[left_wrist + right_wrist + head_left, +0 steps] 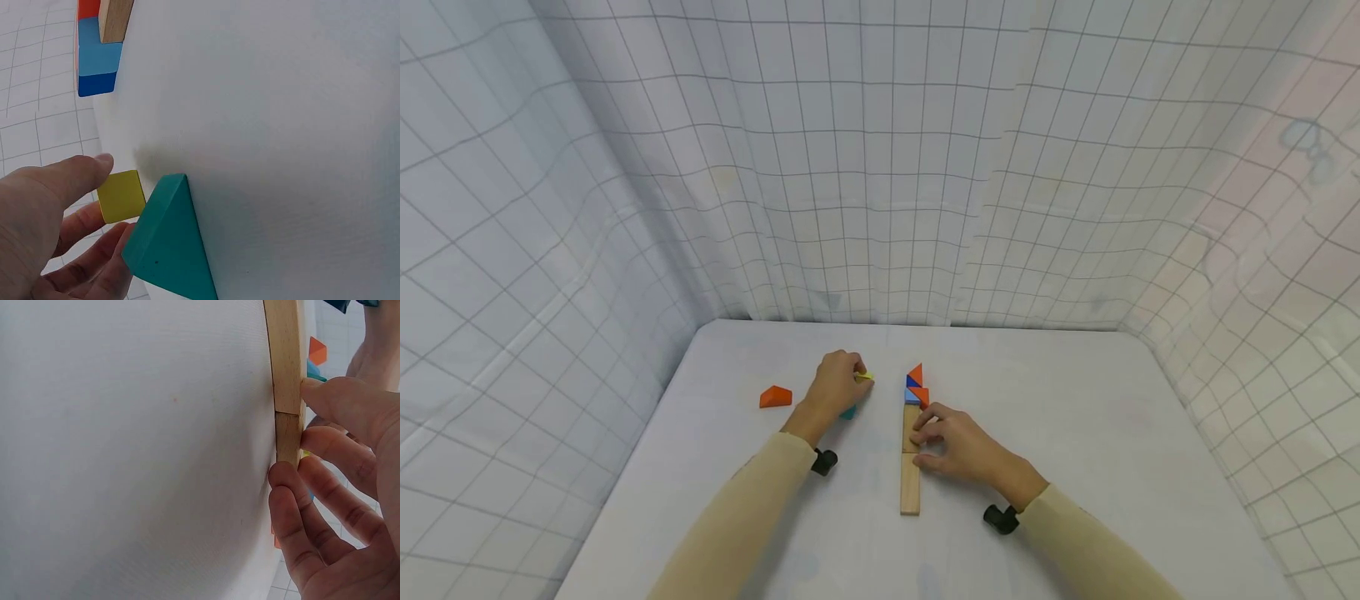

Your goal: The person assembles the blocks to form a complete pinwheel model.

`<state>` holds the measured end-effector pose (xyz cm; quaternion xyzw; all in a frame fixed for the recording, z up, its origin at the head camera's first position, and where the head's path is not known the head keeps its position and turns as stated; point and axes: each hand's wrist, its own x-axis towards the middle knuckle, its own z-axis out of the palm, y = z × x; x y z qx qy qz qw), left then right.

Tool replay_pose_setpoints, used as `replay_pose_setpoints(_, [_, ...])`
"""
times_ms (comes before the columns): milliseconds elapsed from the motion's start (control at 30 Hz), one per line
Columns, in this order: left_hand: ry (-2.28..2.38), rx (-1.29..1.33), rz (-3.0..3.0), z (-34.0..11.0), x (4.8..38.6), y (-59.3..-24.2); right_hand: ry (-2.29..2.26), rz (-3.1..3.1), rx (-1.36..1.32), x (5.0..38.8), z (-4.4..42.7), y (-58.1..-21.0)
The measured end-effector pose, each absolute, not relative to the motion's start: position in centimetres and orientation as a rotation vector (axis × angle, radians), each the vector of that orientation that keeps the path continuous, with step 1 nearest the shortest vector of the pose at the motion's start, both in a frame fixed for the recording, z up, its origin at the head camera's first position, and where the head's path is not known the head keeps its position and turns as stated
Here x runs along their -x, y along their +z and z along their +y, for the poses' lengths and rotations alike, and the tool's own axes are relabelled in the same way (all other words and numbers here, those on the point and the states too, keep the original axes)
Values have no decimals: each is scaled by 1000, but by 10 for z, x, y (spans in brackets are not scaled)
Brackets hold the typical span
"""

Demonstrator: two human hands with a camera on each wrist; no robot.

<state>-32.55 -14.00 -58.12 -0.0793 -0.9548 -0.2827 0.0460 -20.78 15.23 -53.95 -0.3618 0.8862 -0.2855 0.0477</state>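
My left hand [838,385] pinches a small yellow block [121,196] between thumb and fingers, left of a row of blocks. Just under that hand lies a teal triangular block [172,244], partly covered by it in the head view. Two flat wooden blocks lie end to end, the far one [911,427] and the near one [910,487]. Relaxed fingers of my right hand [958,446] touch their right side, the thumb at the near block. Beyond the wood sit a light blue triangle [911,397], a red-orange triangle [922,393], a dark blue piece [912,382] and an orange triangle [917,374].
An orange block [776,397] with slanted sides lies on the white table [1060,400], left of my left hand. Grid-patterned white curtains [917,208] hang behind the table and along both sides.
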Motion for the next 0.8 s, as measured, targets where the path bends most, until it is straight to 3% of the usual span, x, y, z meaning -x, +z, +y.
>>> replay_pose_setpoints(400, [-992, 113, -2854, -128, 322, -580, -873, 2696, 1116, 209, 154, -540])
replay_pose_setpoints(800, [-1117, 76, -2867, -134, 333, -603, -847, 2718, 1187, 209, 155, -540])
